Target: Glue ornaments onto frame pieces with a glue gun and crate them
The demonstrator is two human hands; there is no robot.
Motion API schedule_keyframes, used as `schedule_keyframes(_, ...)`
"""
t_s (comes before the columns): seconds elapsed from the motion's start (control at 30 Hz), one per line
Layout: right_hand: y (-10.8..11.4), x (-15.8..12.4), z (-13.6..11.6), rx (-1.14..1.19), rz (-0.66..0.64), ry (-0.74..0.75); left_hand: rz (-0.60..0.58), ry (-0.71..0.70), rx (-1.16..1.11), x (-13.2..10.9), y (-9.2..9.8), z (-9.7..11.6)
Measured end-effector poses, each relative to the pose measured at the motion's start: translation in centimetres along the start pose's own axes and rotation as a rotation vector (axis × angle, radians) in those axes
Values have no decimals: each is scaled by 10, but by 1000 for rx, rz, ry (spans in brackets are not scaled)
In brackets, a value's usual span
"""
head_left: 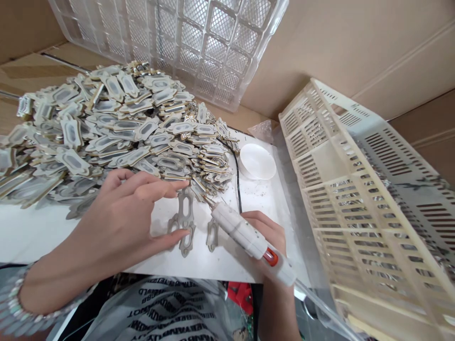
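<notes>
A white hot glue gun (241, 231) is in my right hand (268, 232), its metal nozzle pointing up and left and a clear glue stick (320, 303) trailing from the back. My left hand (130, 213) has its index finger at the top end of a flat grey metal plate (185, 206) with a slot, and its thumb at the lower end. Two similar plates lie against its lower end, one partly under my thumb. Another slotted plate (212, 235) lies apart on the white table, below the nozzle.
A large heap of metal plates (124, 118) covers the back left. Behind it leans a clear plastic tray (185, 42). A white bowl (258, 162) and a black cord (237, 180) are at centre right. Cream slotted baskets (320, 161) stand on the right, cardboard behind.
</notes>
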State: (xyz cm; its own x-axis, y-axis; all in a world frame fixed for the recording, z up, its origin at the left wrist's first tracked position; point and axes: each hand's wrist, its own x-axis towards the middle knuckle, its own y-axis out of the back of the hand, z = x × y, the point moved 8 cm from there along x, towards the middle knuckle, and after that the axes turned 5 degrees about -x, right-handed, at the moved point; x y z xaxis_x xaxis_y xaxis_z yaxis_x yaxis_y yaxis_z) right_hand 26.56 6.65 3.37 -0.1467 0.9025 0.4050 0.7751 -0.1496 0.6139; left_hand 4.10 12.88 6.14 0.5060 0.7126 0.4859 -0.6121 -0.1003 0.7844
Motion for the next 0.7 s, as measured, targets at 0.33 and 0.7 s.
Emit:
schedule_keyframes(0.33,-7,1,-5,79,-114,46,84,41,66,9,10,7)
schedule_keyframes(0.7,-9,4,-7,77,-150,49,142,-179,137,7,14,20)
